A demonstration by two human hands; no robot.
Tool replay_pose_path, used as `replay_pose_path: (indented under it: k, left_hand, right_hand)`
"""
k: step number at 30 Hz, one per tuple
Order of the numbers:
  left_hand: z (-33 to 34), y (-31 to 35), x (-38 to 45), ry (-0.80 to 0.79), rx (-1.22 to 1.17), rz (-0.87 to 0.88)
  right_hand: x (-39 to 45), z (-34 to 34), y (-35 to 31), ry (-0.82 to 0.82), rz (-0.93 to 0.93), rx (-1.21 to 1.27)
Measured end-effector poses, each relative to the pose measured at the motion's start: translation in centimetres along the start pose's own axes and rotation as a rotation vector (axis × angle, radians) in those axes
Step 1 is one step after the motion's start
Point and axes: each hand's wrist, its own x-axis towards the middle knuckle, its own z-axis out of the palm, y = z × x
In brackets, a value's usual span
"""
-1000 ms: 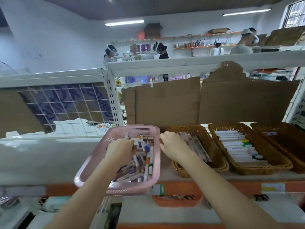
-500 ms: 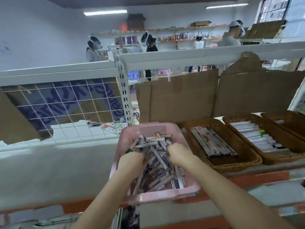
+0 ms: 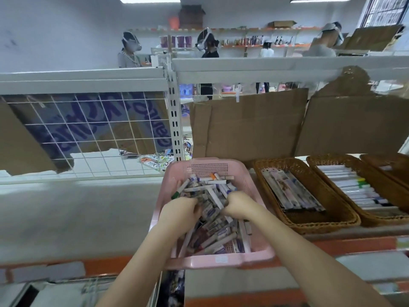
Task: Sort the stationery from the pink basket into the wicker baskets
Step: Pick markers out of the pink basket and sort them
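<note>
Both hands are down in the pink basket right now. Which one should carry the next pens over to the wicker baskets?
Probably the right hand. It digs in the pink basket on the side next to the nearest wicker basket. The left hand would have to cross over it.

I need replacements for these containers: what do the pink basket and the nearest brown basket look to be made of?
The pink basket looks like moulded plastic with a smooth matte finish: its end wall has a perforated grid. The nearest brown basket looks like woven wicker or rattan, judging by its braided rim; a plastic imitation cannot be ruled out.
</note>
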Motion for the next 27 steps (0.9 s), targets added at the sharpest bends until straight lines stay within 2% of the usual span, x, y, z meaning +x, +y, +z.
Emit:
replay_pose_path:
  k: [5, 8, 13, 15, 18, 20, 23, 27]
  left_hand:
    - [-1.7, 0.6, -0.6, 0.053, -0.244, 0.006]
    - [-2.7, 1.2, -1.1, 0.123, -0.483, -0.012]
    - [-2.7, 2.7, -2.4, 0.218, -0.907, -0.054]
    - [-2.3, 3.0, -2.5, 0.259, -0.995, -0.067]
    - [-1.9, 2.8, -2.4, 0.318, -1.03, -0.098]
    - [-1.6, 2.2, -2.3, 0.358, -1.055, -0.141]
    - [-1.2, 1.5, -2.5, 0.378, -1.06, -0.16]
    - [-1.1, 1.4, -2.7, 0.392, -1.073, -0.173]
  right_hand:
    - [-2.7, -0.2, 0.3, 0.171, -0.15, 0.387]
    - [-4.1, 0.3, -0.5, 0.178, -0.254, 0.599]
    - [-5.1, 1.2, -2.3, 0.199, -0.349, 0.697]
    - [-5.1, 1.7, -2.8, 0.179, -0.357, 0.729]
    - [-4.8, 1.8, -2.3, 0.084, -0.333, 0.672]
    - [-4.1, 1.4, -1.3, 0.082, -0.305, 0.497]
    - [-2.0, -0.1, 0.1, 0.19, -0.251, 0.237]
    - [1.8, -2.4, 0.7, 0.353, -0.131, 0.094]
